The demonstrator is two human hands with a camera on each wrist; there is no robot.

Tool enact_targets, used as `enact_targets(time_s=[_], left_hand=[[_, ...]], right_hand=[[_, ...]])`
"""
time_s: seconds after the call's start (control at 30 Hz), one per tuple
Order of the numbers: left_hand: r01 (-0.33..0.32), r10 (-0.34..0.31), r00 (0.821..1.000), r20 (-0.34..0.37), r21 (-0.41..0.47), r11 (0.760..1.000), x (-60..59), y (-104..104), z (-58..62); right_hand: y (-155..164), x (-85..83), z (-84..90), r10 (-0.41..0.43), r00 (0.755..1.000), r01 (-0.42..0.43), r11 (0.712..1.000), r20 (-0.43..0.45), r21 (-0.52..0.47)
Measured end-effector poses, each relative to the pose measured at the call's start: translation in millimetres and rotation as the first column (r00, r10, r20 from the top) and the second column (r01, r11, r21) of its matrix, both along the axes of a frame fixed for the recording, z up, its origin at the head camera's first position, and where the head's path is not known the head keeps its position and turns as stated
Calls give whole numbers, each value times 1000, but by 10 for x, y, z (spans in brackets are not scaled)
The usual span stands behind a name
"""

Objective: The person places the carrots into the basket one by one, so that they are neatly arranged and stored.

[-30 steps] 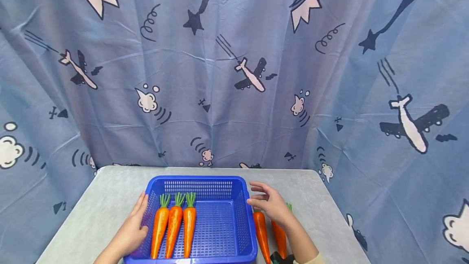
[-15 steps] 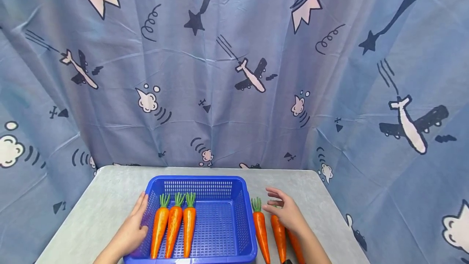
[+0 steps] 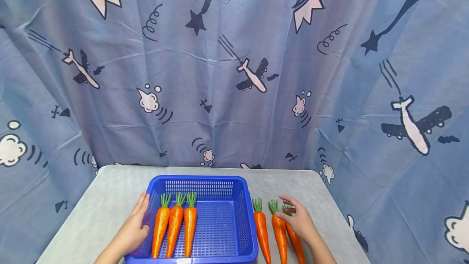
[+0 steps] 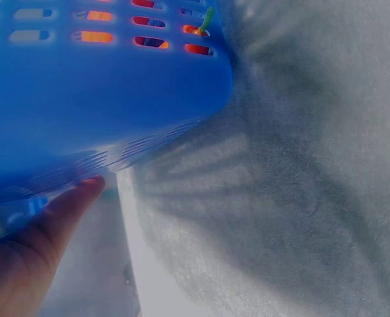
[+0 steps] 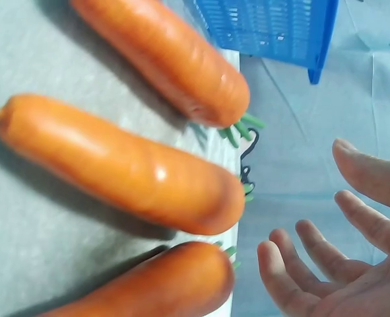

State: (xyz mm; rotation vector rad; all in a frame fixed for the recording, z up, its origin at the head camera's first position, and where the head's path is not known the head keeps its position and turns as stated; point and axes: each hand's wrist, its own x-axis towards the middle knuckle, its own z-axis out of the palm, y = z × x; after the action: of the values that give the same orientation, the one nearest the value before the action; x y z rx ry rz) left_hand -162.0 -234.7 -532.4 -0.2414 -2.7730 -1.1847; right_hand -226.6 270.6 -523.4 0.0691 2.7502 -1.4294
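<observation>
Lying lengthwise, 3 loose carrots [image 3: 279, 231] point greens away.

Two bare hands, no gloves, rings or watch visible. Left hand [image 3: 132, 230]: forearm bare back to the frame edge, no sleeve showing behind the fingers. Right hand [image 3: 298, 220]: same, forearm bare up to where it leaves the head view. In the right wrist view the fingertips [image 5: 277, 259] are rounded, nails not visible from this side, creases across the finger joints. Left wrist view shows only one finger [image 4: 69, 201] and part of the palm below it, tinted by blue light.
</observation>
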Motion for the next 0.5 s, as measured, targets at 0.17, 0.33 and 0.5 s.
enact_targets(time_s=[0.17,0.33,0.5], left_hand=[[1,-1,1000,2,-3,1000,1,4,9],[1,-1,1000,21,1,1000,1,7,19],[-2,2,999,33,-2,1000,-6,5,14]], right_hand=[[69,-3,-61,-15,999,14,1000,30,4],[171,-9,-152,-45,998,44,999,46,24],[267,-11,-226,-69,997,67,997,47,35]])
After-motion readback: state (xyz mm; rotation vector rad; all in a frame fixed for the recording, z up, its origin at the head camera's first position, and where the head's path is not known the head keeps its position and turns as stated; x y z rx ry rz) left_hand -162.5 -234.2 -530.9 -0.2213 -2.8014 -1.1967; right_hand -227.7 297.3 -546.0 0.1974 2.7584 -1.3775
